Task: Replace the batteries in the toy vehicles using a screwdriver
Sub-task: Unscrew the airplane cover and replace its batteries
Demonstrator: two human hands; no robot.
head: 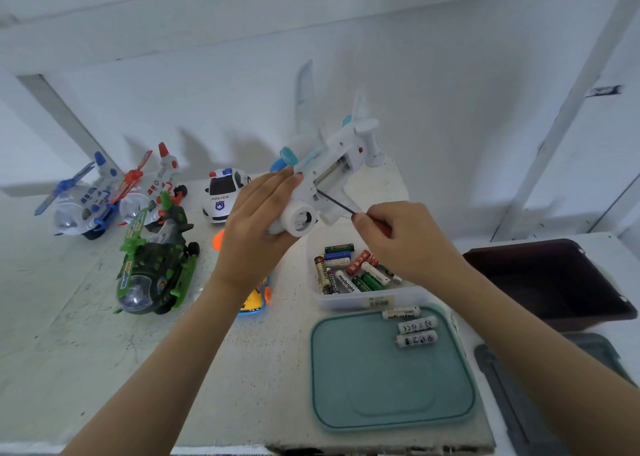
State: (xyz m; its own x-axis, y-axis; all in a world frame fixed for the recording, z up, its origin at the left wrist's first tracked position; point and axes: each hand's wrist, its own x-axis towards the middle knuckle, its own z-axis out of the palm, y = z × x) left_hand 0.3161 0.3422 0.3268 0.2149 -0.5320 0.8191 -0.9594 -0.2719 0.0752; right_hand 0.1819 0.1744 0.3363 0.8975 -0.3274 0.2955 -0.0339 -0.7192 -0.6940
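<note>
My left hand (256, 216) holds a white and light-blue toy airplane (332, 168) upside down above the table, fingers wrapped round its body. Its battery compartment is open on the underside. My right hand (401, 237) pinches a screwdriver (337, 202) with a red handle, and the dark shaft's tip sits at the plane's belly near the compartment edge. Below, a clear plastic box (346, 301) holds several mixed batteries (349, 272). Three white batteries (414, 327) lie on a teal lid (381, 379).
Toy helicopters stand at the left: blue (83, 199), red (149, 185) and green (156, 268). A white police car (225, 192) sits behind my left hand. A yellow-blue toy (254, 300) lies under my left wrist. A dark brown bin (554, 282) stands at the right.
</note>
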